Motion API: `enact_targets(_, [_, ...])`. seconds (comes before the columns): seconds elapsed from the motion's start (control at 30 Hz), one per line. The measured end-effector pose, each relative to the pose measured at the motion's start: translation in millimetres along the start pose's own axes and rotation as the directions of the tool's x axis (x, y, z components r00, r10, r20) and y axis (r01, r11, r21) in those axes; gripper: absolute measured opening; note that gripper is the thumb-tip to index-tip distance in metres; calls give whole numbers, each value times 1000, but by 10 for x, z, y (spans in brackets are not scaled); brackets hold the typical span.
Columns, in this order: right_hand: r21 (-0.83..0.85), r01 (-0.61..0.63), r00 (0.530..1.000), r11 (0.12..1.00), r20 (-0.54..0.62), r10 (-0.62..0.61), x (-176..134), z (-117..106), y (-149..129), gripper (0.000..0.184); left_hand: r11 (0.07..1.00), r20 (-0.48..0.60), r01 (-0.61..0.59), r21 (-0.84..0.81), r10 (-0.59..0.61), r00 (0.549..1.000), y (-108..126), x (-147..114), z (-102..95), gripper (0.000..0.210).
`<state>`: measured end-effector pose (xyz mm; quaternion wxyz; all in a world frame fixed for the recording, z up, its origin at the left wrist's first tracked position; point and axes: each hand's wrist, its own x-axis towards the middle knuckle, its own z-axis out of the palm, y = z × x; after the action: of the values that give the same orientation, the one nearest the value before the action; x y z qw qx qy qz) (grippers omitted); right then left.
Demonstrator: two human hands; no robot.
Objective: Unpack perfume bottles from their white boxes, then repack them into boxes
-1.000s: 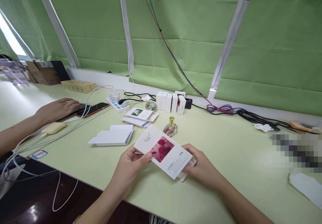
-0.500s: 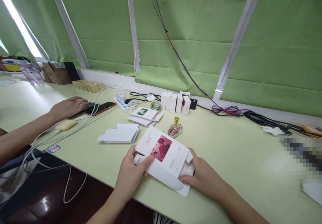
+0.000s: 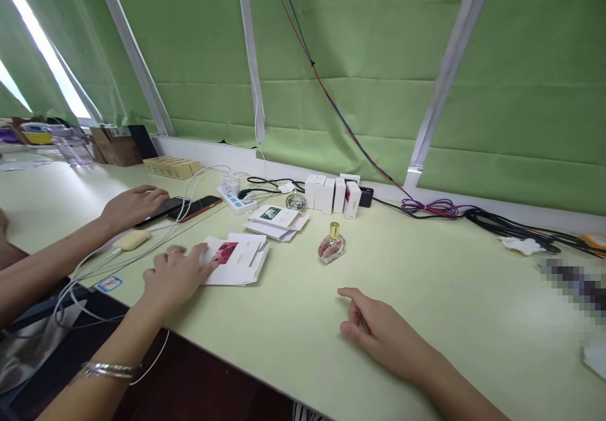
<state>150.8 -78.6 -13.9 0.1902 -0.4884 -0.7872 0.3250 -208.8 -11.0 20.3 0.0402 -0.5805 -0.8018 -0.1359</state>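
A flattened white box with a red rose picture (image 3: 241,268) lies on the table at centre left, on top of another white folded box. My left hand (image 3: 176,277) is at its left side, fingers apart, with the index finger and thumb resting on the box. My right hand (image 3: 386,336) hovers over or rests on the table at right of centre. It holds nothing; its index finger points out, the others curl loosely and the thumb stands apart. Between and beyond my hands stands a small glass perfume bottle (image 3: 332,246) with a gold cap and reddish contents.
Behind lie white cartons with a green picture (image 3: 279,216), a round green-tinted glass bottle (image 3: 296,201) and a row of small white boxes (image 3: 326,195). A power strip (image 3: 237,201) and cables run along the back. Another person's hand (image 3: 135,207) is over a phone at left.
My left hand has carried the rose-picture box from the middle to the left, onto the other folded box. My right hand has let go of it. The camera view has shifted slightly.
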Motion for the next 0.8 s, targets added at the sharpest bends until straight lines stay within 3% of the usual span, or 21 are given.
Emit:
enact_targets(0.07, [-2, 1, 1000, 1000, -5, -1, 2, 2, 1, 38, 975, -78, -184, 127, 195, 978, 77, 1, 24, 50])
enact_targets(0.17, [-7, -1, 1000, 1000, -9, 1, 4, 0, -1, 35, 891, 102, -451, -52, 454, 885, 203, 35, 114, 50])
enact_targets(0.27, [-13, -3, 1000, 1000, -12, 3, 3, -4, 0, 32, 882, 270, -453, -132, 472, 839, 265, 34, 270, 56])
enact_targets(0.33, [-24, 2, 1000, 1000, -14, -2, 3, -7, 1, 30, 879, 301, -468, -87, 471, 829, 256, 1, 333, 55])
enact_targets(0.47, [-40, 17, 1000, 999, -8, -17, 3, -15, -11, 29, 828, 362, -546, -132, 553, 751, 185, -64, 274, 49])
enact_targets(0.53, [-46, 23, 1000, 999, -8, -24, 1, -18, -19, 29, 833, 350, -535, -142, 548, 760, 187, -77, 231, 48])
enact_targets(0.67, [-76, 37, 999, 996, -11, -38, 3, -21, -27, 26, 891, 311, -448, -73, 447, 839, 294, -76, 256, 53])
enact_targets(0.8, [-92, 60, 998, 994, -1, -60, 11, -26, -29, 24, 915, 392, -401, -52, 388, 834, 385, -66, 305, 56])
